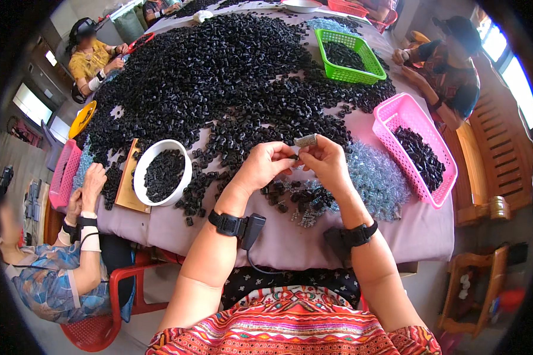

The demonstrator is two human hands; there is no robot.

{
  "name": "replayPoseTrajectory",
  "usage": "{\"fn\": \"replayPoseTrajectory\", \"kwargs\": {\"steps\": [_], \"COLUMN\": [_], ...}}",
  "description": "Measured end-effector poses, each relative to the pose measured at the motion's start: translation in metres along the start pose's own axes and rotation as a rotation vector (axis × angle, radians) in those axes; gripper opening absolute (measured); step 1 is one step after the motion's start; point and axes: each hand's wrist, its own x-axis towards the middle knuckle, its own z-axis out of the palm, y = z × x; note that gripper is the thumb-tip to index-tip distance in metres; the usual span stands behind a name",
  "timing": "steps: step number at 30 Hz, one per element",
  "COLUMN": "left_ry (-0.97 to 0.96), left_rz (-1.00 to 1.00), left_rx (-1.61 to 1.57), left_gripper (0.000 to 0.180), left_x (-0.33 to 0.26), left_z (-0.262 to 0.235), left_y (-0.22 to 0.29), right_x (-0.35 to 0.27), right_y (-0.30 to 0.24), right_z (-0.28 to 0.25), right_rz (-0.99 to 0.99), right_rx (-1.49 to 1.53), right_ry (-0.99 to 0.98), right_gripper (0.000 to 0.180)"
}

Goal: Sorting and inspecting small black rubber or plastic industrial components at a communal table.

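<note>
Above the near edge of the table (420,236), the left hand (265,164) and right hand (324,161) meet fingertip to fingertip; the right fingers pinch a small silvery metal piece (305,140), while the left thumb and forefinger press together on a tiny black ring (294,157) just beside it. Beneath the hands lies a loose cluster of black rings (296,198) on a patch of small silvery springs (376,174); a white bowl (146,156) of rings sits toward the near left corner, a pink basket (405,112) at the right edge, a green basket (364,74) toward the far right; the great black heap (219,65) covers the middle.
</note>
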Motion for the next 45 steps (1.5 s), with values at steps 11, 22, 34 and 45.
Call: {"fn": "replayPoseTrajectory", "kwargs": {"steps": [11, 22, 34, 45], "left_ry": [-0.117, -0.042, 0.005, 0.019], "left_rz": [-0.101, -0.077, -0.024, -0.037], "left_rx": [-0.110, -0.266, -0.228, -0.192], "left_gripper": [0.015, 0.015, 0.015, 0.017], "left_x": [-0.005, -0.002, -0.004, -0.002], "left_z": [-0.006, -0.002, 0.005, 0.007], "left_y": [0.007, 0.001, 0.007, -0.003], "right_x": [-0.001, -0.001, -0.004, -0.005], "right_y": [-0.003, -0.002, -0.004, 0.002], "right_z": [0.002, 0.005, 0.014, 0.015], "right_rz": [0.003, 0.011, 0.007, -0.200], "right_rx": [0.027, -0.006, -0.080, -0.395], "right_ry": [-0.068, 0.014, 0.134, 0.197], "right_gripper": [0.013, 0.009, 0.014, 0.011]}}
